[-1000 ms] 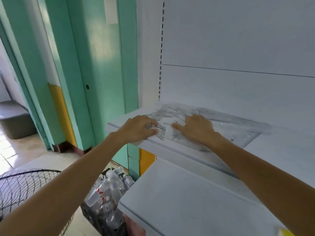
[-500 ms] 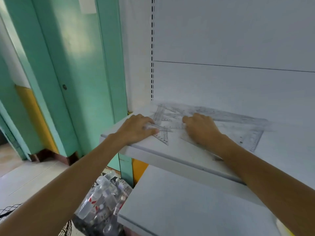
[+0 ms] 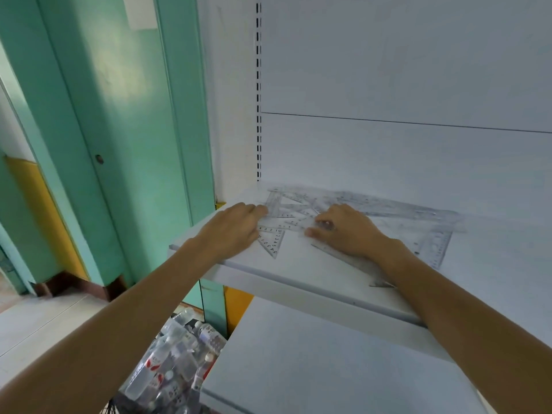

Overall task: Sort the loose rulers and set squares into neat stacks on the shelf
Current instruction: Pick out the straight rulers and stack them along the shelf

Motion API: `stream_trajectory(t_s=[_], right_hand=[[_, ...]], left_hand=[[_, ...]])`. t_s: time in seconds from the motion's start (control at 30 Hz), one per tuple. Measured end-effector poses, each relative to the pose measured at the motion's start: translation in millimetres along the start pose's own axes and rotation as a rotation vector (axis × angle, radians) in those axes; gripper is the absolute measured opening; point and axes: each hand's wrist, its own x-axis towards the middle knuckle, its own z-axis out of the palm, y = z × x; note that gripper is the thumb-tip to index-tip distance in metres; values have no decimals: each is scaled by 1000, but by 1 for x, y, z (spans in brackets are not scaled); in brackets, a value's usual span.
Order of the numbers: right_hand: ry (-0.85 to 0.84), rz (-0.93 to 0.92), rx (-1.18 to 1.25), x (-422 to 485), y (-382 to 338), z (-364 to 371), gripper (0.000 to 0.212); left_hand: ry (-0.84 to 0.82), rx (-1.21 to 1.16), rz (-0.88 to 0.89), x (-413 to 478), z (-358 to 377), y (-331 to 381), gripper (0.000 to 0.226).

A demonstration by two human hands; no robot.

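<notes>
Head view. A pile point(image 3: 286, 204) of clear plastic rulers and set squares is spread loosely, overlapping, on a white shelf point(image 3: 301, 264), from its far left corner toward the right. The left hand point(image 3: 236, 231) is laid palm down at the shelf's left end, its fingers nearly straight and close together, the tips touching the pile's left edge. A small set square point(image 3: 273, 240), printed with numerals, is seen just right of this hand, one corner pointed toward the near edge. The right hand point(image 3: 348, 231) is placed on the middle of the pile, fingers bent, tips pressed down on the clear pieces, thumb stretched leftward; whether a piece is pinched cannot be told. A long ruler point(image 3: 357, 263) is laid slantwise beneath the right wrist, its near end reaching the shelf's front edge. A large set square point(image 3: 437, 243) is shown flat to the right, apart from both hands. A lower shelf point(image 3: 328, 369) is seen nearer, with plastic bottles point(image 3: 179, 354) at its left and a green door point(image 3: 125, 130) farther left
</notes>
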Motion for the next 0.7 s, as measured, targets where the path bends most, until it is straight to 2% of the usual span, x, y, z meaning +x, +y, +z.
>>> stream_trajectory(t_s=[0.1, 0.2, 0.3, 0.4, 0.47, 0.53, 0.6, 0.7], right_hand=[[-60, -31, 105, -1, 5, -5, 56], [-57, -61, 39, -2, 4, -8, 43], [86, -52, -133, -3, 0, -10, 34], [248, -46, -110, -3, -4, -15, 24], [289, -16, 51, -5, -4, -18, 23], [305, 39, 352, -11, -6, -25, 21], [331, 102, 608, -23, -7, -34, 20], [305, 135, 668, -48, 0, -45, 25]], left_hand=[[52, -49, 32, -1, 2, -3, 40], [71, -112, 51, -4, 0, -6, 39], [100, -126, 14, -6, -4, -5, 37], [154, -117, -13, -7, -12, -2, 32], [225, -126, 0, -8, -17, 2, 26], [220, -136, 5, -8, -20, 5, 27], [186, -182, 19, -6, -19, 10, 51], [116, -272, 67, 0, -17, 28, 76]])
